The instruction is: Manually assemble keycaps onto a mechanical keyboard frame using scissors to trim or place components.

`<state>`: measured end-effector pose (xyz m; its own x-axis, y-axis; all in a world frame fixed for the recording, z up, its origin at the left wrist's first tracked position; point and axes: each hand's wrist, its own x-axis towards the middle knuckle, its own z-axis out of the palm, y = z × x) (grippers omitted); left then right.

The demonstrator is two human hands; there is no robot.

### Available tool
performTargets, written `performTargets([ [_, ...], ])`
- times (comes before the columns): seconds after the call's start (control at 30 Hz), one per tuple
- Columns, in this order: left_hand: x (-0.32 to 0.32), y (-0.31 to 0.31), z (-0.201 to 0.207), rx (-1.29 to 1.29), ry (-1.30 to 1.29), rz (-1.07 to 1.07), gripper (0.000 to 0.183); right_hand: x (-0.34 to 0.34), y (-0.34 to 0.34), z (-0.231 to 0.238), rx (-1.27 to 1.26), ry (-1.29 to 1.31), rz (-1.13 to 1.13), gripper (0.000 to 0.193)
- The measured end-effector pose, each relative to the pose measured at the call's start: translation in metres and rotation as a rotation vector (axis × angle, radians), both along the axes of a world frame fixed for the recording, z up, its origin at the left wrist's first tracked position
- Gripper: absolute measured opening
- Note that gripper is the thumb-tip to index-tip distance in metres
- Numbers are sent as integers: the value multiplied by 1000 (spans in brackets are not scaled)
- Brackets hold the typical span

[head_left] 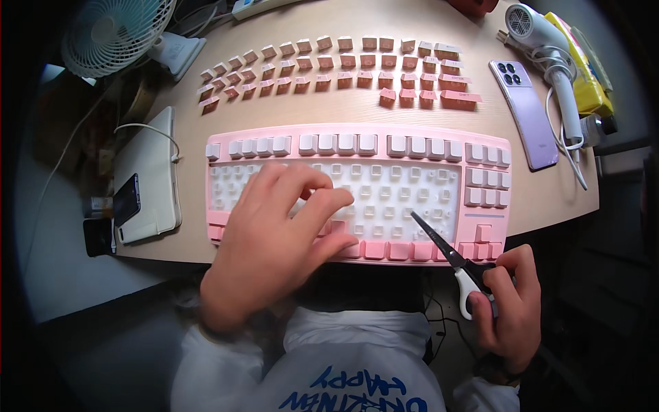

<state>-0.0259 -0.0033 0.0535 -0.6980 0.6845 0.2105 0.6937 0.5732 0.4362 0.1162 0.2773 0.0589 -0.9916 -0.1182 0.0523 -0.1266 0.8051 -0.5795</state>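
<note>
Here's your left hand (pixel 274 233) arched over the pink keyboard (pixel 467 230), which sits near your edge of the table (pixel 329 110). Thumb and forefinger are parted, nothing visible between them; whether the fingertips touch any keys, I can't tell. Over to your right hand (pixel 511 309): it's gripping the scissors (pixel 456 261) by black-and-white handles, blades together, tip reaching over the white board (pixel 391 206) where the middle keys are off. Border keys remain on. Beyond, loose keys (pixel 369 42) line up in rows! A purple phone (pixel 525 113) lies to the right, beside a hair dryer (pixel 564 96); a fan (pixel 120 34) stands far left.
</note>
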Motion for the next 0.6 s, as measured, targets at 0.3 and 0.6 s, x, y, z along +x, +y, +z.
performTargets([
  [0.3,12,19,8,41,-101,-31,59,-3,8,0,-45,23,94,26],
  [0.6,76,12,-15,767,-1004,271,82,0,-18,-2,-160,-18,55,33],
])
